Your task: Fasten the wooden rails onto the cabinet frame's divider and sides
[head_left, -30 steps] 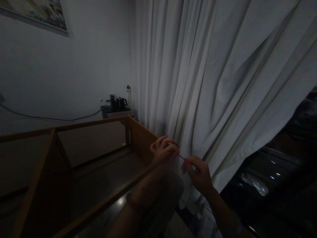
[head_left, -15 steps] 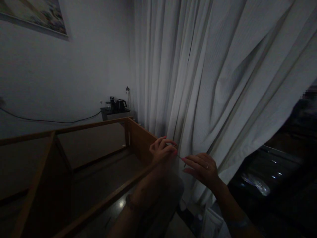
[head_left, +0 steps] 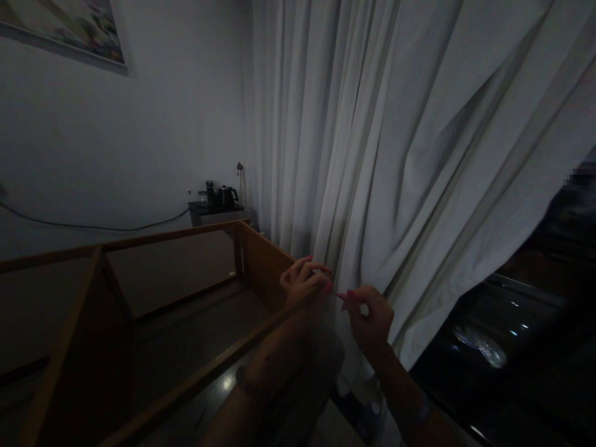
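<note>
A wooden cabinet frame (head_left: 265,267) lies on its side to the left, with a long rail running toward me. My left hand (head_left: 305,282) is at the frame's right end corner, its fingers bent and its thumb and forefinger pinched at the far end of a thin hex key (head_left: 339,295). My right hand (head_left: 371,316) pinches the near end of that key between thumb and fingertips. Where the key's tip goes is hidden behind my left fingers.
White curtains (head_left: 326,124) hang close behind my hands. A black kettle (head_left: 226,196) stands on a small cabinet (head_left: 216,214) in the far corner. At the right is a dark glossy surface (head_left: 503,310). A cable (head_left: 116,228) runs along the wall.
My right hand has turned from fingers stretched along the key to a curled pinch on it, shifting slightly left. My left hand has stayed in place.
</note>
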Demonstrator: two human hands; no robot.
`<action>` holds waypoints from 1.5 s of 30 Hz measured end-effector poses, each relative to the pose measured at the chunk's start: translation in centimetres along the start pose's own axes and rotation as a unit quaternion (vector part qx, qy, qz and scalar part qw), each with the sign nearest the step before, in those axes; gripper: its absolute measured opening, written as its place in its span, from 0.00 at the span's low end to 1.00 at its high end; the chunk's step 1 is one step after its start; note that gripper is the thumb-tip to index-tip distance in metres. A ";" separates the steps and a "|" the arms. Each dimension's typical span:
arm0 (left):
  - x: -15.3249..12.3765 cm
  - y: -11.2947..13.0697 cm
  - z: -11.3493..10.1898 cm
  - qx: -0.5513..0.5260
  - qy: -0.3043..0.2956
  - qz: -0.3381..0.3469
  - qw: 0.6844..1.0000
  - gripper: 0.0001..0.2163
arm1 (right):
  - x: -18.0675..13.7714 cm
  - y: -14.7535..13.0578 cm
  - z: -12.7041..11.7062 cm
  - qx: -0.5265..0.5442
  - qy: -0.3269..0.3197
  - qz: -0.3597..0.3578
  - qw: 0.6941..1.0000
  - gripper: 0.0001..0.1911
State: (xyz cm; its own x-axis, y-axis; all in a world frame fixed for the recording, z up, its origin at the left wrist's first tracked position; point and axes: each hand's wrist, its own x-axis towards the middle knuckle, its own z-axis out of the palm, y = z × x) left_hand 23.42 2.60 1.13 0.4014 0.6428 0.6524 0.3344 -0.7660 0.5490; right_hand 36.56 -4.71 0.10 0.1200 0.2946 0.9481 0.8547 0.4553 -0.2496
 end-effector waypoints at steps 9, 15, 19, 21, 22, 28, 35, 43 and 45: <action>-0.1 -0.4 0.1 0.006 -0.001 0.014 1.000 0.08 | 1.0 -0.5 -1.9 0.011 -0.060 0.020 0.998 0.07; -0.1 -0.3 0.1 0.007 0.000 0.018 1.000 0.07 | 0.7 2.0 -3.3 -0.086 -0.113 -0.232 0.962 0.18; 0.0 -0.3 0.2 0.008 0.006 0.013 1.000 0.07 | 0.5 2.1 -2.9 -0.067 -0.114 -0.225 0.965 0.19; 0.0 -0.3 0.3 0.007 0.007 0.011 1.000 0.07 | 0.7 1.9 -2.6 -0.057 -0.108 -0.223 0.967 0.18; 0.0 -0.3 0.3 0.005 0.007 0.013 1.000 0.07 | 0.9 1.8 -2.6 -0.056 -0.107 -0.225 0.967 0.18; 0.0 -0.2 0.0 0.004 0.002 0.015 1.000 0.08 | 1.6 2.2 -3.3 -0.092 -0.111 -0.241 0.960 0.19; -0.1 -0.3 0.2 0.002 0.005 0.016 1.000 0.09 | 1.7 1.5 -2.8 -0.010 -0.143 -0.140 0.980 0.06; -0.2 -0.6 0.1 0.004 0.012 0.039 0.999 0.08 | -0.1 -1.4 -1.5 0.127 -0.191 0.202 0.952 0.26; -0.3 -0.5 -0.2 0.008 0.004 0.049 0.999 0.09 | -0.6 -1.6 -1.2 0.160 -0.181 0.245 0.939 0.27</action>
State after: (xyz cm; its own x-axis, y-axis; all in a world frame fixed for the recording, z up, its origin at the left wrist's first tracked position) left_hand 22.99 2.79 0.71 0.4256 0.5648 0.7071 0.3070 -0.8251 0.4742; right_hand 35.73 -6.65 0.13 0.2287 0.7747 0.5896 0.5390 0.4035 -0.7394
